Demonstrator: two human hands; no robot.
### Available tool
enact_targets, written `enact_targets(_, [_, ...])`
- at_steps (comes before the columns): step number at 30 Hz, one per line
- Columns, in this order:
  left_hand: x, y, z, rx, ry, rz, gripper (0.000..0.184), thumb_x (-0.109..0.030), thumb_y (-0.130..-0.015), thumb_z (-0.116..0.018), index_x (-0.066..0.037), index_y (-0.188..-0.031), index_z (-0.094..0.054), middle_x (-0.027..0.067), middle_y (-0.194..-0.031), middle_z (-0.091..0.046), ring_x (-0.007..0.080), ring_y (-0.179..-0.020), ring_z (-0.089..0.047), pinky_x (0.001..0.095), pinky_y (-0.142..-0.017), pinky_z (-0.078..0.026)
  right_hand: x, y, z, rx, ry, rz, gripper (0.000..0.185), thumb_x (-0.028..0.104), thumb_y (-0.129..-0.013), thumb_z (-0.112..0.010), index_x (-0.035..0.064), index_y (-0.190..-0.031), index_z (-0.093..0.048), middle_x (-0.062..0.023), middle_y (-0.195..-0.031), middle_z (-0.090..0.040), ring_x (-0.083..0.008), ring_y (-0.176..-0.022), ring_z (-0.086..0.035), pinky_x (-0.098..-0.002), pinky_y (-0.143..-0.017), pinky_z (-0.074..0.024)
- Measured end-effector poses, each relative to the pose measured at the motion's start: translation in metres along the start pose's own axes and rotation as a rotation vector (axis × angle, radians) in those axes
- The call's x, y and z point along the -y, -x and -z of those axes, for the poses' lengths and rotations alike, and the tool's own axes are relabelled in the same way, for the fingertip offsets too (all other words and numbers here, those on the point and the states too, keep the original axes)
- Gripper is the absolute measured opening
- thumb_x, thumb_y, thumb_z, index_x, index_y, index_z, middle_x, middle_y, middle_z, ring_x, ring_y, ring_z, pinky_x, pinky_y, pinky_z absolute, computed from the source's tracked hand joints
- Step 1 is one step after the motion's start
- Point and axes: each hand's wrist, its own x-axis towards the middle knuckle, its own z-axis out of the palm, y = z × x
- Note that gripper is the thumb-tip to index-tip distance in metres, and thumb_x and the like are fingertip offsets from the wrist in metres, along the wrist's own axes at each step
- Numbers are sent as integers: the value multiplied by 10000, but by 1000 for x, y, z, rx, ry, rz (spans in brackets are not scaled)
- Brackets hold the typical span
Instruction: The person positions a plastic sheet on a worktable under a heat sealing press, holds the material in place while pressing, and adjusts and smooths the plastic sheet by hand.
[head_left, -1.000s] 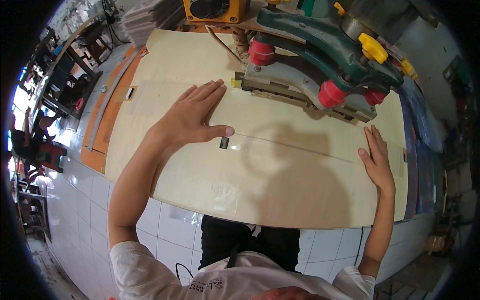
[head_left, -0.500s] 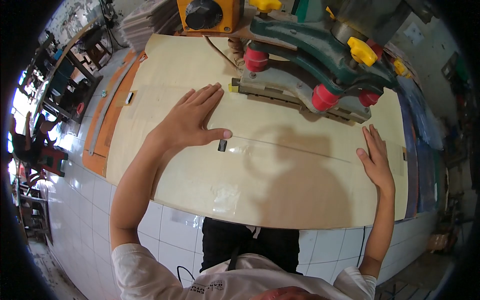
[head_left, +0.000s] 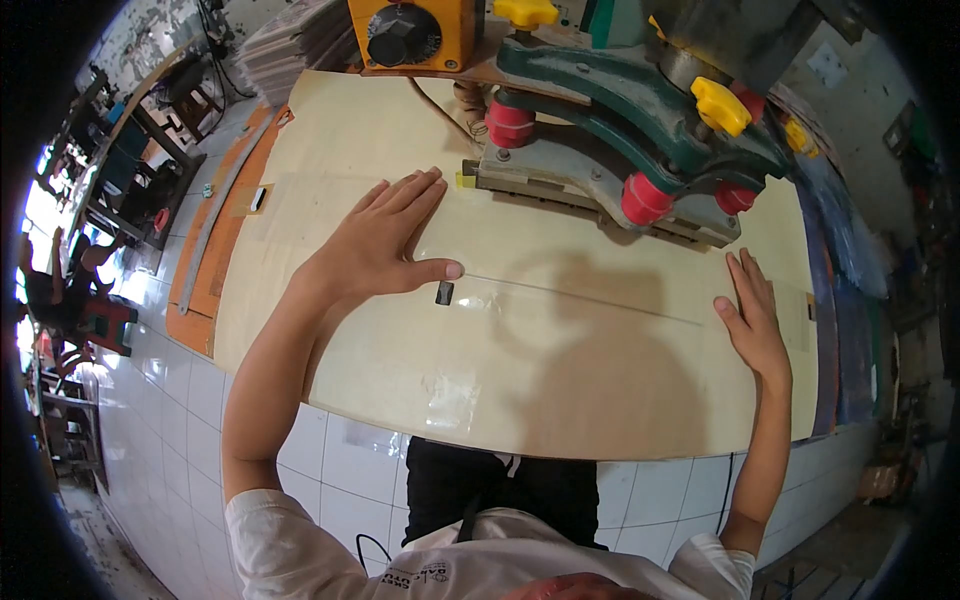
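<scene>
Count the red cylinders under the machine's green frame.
3: left cylinder, middle cylinder, and right cylinder just beyond it. Others may be hidden behind the green frame.

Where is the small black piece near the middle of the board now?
In the head view, the small black piece lies left of centre, just below the left hand's thumb.

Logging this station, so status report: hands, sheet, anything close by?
Left hand palm-down on pale sheet. Right hand palm-down near its right edge. Green-armed machine over the sheet, just beyond the hands.

Machine (head_left: 640, 105) cut off above, dial (head_left: 398, 36) markings unreadable
</scene>
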Motion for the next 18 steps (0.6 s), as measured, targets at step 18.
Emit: enact_targets(18, [1,-2,7,41,71,-18,963,-610,-854,-677,9,-1528,-376,236,-1605,-319,374,-1504,-279,468,-1252,-184,2,1,3,-6,-13,11,681,456,-1004,-555,102,-1559,-377,-223,-1641,-264,-373,-1539,-203,-568,-1231,-98])
